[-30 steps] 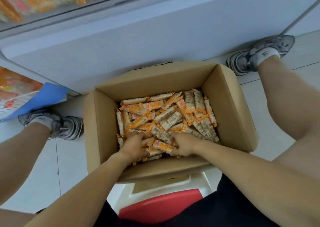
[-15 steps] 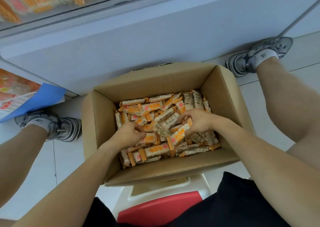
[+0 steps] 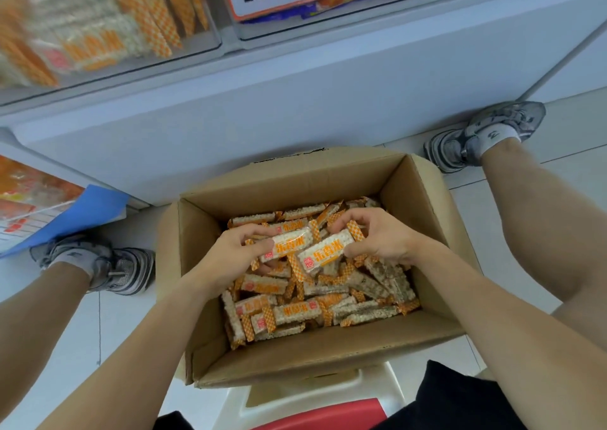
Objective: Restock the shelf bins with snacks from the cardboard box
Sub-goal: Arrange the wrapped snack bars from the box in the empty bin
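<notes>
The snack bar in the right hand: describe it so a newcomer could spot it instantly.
Start at the open cardboard box on the floor below the shelf bins. Above its pile of orange-and-white wrapped bars, the right hand pinches one snack bar by its checkered end. It lies raised and label-up with big orange characters, just right of the similar bar in the left hand.
</notes>
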`<state>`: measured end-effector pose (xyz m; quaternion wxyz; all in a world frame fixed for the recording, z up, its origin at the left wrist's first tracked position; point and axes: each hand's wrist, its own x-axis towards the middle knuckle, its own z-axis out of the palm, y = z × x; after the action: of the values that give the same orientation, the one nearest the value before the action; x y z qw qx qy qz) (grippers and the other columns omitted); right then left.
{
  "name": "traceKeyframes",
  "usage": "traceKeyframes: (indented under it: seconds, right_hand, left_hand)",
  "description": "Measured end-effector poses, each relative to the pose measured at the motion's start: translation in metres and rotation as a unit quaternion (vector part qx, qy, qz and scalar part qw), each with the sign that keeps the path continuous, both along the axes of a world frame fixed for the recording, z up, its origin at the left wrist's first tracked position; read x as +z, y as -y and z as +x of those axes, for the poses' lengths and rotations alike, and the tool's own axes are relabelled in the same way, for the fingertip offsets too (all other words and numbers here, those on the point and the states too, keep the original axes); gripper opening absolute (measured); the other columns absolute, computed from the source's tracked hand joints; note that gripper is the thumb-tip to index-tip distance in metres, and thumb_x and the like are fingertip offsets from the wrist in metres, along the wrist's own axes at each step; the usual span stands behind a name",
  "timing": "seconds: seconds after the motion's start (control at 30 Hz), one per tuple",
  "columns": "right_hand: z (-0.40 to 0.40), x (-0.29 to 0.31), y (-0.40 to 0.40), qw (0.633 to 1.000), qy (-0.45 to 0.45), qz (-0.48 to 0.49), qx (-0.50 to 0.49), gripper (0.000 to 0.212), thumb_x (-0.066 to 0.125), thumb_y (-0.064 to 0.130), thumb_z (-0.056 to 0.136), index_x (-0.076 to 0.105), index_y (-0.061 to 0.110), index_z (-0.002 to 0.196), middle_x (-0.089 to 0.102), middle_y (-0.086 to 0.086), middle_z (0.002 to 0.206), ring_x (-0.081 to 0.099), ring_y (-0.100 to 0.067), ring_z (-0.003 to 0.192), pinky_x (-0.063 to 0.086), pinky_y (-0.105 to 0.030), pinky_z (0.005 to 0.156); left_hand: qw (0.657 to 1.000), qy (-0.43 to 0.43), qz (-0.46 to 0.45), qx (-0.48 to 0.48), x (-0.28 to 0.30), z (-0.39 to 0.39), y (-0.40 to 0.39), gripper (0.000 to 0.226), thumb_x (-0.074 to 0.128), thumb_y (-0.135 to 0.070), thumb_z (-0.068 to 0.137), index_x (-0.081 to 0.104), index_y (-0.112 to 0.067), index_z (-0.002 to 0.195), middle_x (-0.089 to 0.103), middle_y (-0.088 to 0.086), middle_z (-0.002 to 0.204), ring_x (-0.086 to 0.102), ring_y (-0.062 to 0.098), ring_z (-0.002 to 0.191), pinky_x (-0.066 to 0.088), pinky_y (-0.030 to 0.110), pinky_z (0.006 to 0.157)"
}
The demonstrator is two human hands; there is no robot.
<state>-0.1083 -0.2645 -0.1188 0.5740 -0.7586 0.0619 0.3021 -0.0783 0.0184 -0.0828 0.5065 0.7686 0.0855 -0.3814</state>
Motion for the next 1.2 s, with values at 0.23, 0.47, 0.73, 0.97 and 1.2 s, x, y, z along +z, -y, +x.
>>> traceKeyframes:
  seconds: [0.23,0.47,0.73,0.97,1.2]
  right_hand:
    - [0.001,0.006,0.000,0.991,-0.025,0.124,-0.047,0.038,0.072,-0.019,0.075,0.070,0.005,0.104,0.072,-0.015,0.113,0.068,-0.023,0.092,0.057,-0.036,0.074]
    - [0.000,0.003,-0.003,0.976,-0.017,0.195,-0.097,0.033,0.077,-0.016,0.072,0.071,0.006,0.095,0.072,-0.018,0.113,0.068,-0.034,0.099,0.061,-0.032,0.075]
    - [0.001,0.008,-0.012,0.980,0.054,0.142,-0.127,0.037,0.090,0.009,0.068,0.076,0.012,0.103,0.071,-0.011,0.113,0.068,-0.026,0.102,0.057,-0.040,0.089]
    - [0.006,0.020,-0.017,0.989,0.057,0.087,-0.105,0.037,0.088,0.029,0.066,0.079,0.025,0.102,0.053,0.007,0.140,0.054,-0.012,0.127,0.053,-0.038,0.099]
    - [-0.001,0.038,-0.033,0.948,-0.053,0.288,-0.123,0.042,0.087,0.016,0.066,0.073,-0.002,0.101,0.070,-0.022,0.117,0.069,-0.036,0.107,0.063,-0.038,0.078]
  left_hand:
    - [0.999,-0.002,-0.038,0.011,0.005,0.001,-0.001,0.028,0.073,-0.020,0.090,0.070,-0.025,0.118,0.072,0.004,0.115,0.074,0.021,0.093,0.059,0.044,0.086]
    - [0.985,-0.075,-0.151,0.015,0.007,-0.001,0.006,0.037,0.069,-0.022,0.091,0.066,-0.021,0.128,0.070,0.011,0.124,0.067,0.026,0.109,0.053,0.042,0.093]
    - [0.990,-0.022,-0.139,-0.009,0.015,-0.002,0.015,0.059,0.081,-0.052,0.075,0.065,-0.030,0.128,0.066,-0.001,0.129,0.065,0.018,0.115,0.051,0.041,0.103]
    - [0.996,0.023,-0.084,-0.024,0.022,-0.005,0.024,0.036,0.072,-0.036,0.089,0.067,-0.028,0.123,0.067,0.002,0.123,0.069,0.017,0.104,0.056,0.038,0.094]
    - [0.980,0.045,-0.008,-0.193,0.060,0.024,-0.002,0.041,0.068,-0.053,0.087,0.066,-0.034,0.123,0.068,-0.007,0.120,0.068,0.014,0.105,0.056,0.039,0.094]
